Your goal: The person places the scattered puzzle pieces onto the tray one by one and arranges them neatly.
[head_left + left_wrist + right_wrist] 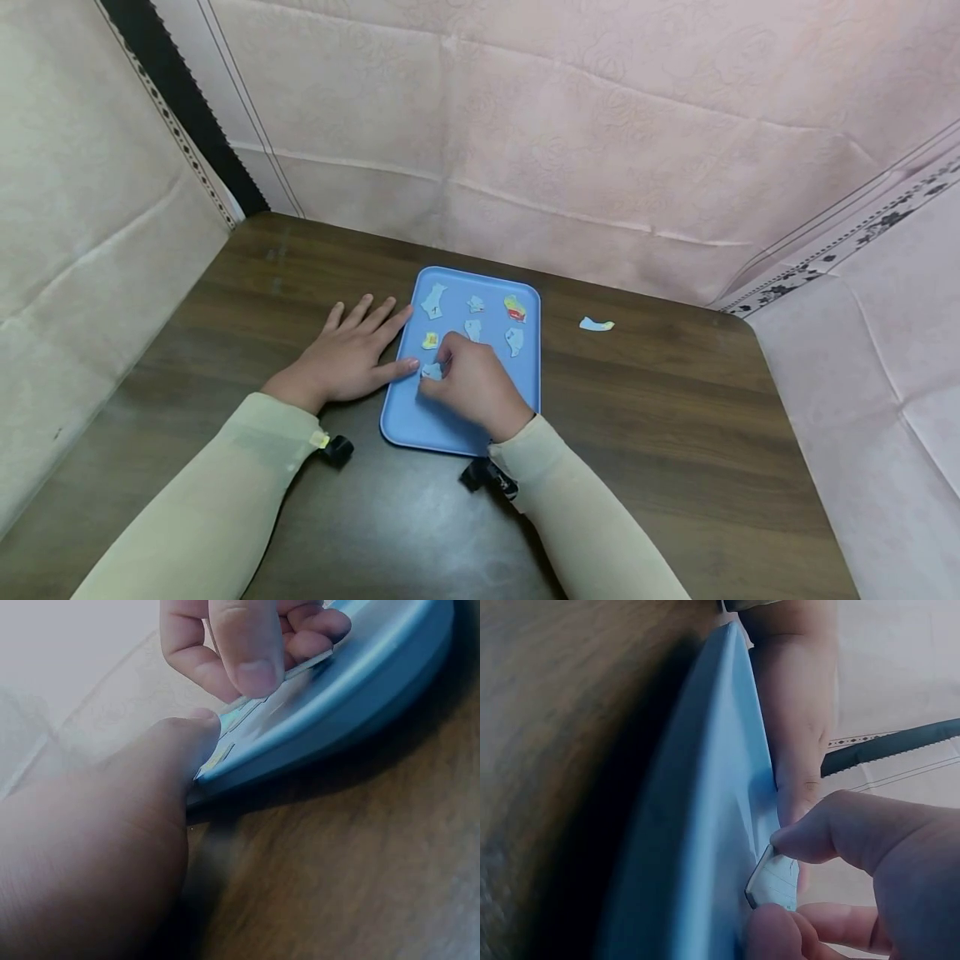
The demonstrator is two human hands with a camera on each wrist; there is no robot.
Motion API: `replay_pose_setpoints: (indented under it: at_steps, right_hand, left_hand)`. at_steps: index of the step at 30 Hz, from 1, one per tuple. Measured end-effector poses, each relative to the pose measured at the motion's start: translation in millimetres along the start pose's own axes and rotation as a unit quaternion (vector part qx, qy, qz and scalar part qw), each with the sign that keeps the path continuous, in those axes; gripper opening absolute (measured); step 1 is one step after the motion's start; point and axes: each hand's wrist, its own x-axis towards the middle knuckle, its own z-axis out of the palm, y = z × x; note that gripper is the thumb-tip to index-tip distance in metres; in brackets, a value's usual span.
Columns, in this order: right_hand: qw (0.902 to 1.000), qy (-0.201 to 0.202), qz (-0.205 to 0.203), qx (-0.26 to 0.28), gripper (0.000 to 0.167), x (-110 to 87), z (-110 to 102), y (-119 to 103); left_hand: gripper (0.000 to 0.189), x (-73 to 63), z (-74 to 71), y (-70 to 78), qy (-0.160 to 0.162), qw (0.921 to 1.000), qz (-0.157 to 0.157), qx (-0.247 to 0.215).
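A blue rectangular tray (pixel 435 427) lies on the table with several thin, irregular puzzle pieces spread over it. Between its thumb and fingers my right hand (pixel 480 387) pinches a pale blue puzzle piece (pixel 774 883) low over the tray's left part. In the right wrist view that piece is tilted, one edge toward the tray floor. My left hand (pixel 345 358) is spread beside the tray, its thumb lying across the left rim. A small yellow piece (pixel 430 341) sits just above the pinched one in the head view. The right hand hides some of the tray.
On the table right of the tray lies a single pale blue piece with a yellow tip (pixel 596 324). A red and yellow piece (pixel 515 308) is in the tray's far right corner. Patterned pale cloth (pixel 562 150) hangs behind the brown wooden table (pixel 675 433).
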Motion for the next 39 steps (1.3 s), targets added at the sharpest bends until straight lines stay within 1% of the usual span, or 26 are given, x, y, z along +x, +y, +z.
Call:
replay_pose_setpoints:
  at_steps: [6,13,22,25,26,32,33,39]
  right_hand:
    - [1.0,0.001,0.002,-0.006,0.024,1.6,2,0]
    - [0.9999,0.002,0.006,-0.008,0.026,3.2,4,2]
    - [0.9999,-0.003,0.013,-0.01,0.028,3.8,3,2]
    - [0.9999,-0.006,0.011,-0.006,0.028,3.5,2,2]
    - [1.0,-0.002,0.001,-0.006,0.029,8.3,8,11]
    - [0.9999,-0.002,-0.01,0.002,0.027,8.4,8,11]
    - [1.0,-0.005,-0.003,0.004,0.025,3.6,3,2]
    - [1.0,-0.002,-0.008,0.005,0.024,3.9,4,3]
  left_hand:
    - [0.104,-0.1,0.0,-0.4,0.002,1.0,0.002,0.001]
    - [0.099,0.2,0.5,0.6,0.003,1.0,-0.001,-0.004]
    - [0.098,-0.1,1.4,0.1,0.004,1.0,0.0,-0.005]
    - [0.098,-0.1,1.2,0.6,0.004,1.0,0.001,-0.005]
    - [0.098,-0.3,0.8,0.7,0.004,1.0,0.001,-0.006]
    - [0.099,-1.4,-0.5,1.0,0.005,1.0,0.004,-0.006]
    - [0.099,-1.5,-0.4,0.8,0.005,1.0,0.004,-0.004]
    - [0.099,-1.2,0.2,-0.3,0.006,0.9999,0.008,-0.004]
